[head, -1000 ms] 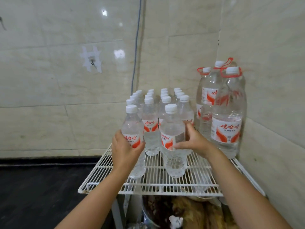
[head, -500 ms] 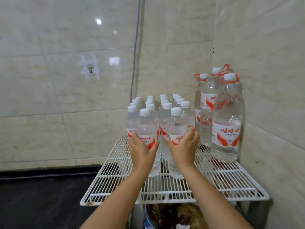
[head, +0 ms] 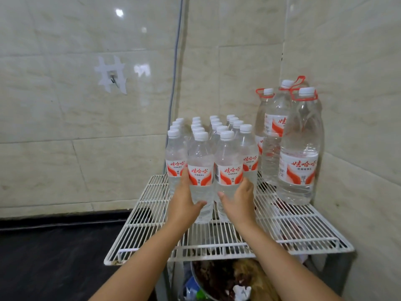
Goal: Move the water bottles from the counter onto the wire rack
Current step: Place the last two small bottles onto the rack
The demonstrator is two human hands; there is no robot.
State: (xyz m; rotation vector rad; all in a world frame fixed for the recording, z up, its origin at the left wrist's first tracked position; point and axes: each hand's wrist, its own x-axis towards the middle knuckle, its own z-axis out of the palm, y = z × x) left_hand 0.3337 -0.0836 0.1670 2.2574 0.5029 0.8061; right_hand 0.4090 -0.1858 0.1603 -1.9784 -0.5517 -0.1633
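Bottles [head: 213, 170] side by side, fingers [head: 245, 185] wrapping both.

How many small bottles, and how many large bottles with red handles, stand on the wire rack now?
Small bottles: 18, counted by their visible caps
Large bottles: 3
Total: 21

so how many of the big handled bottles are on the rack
3, all in the rack's back right corner: one in front, one behind it, one at back left. More may be hidden behind them.
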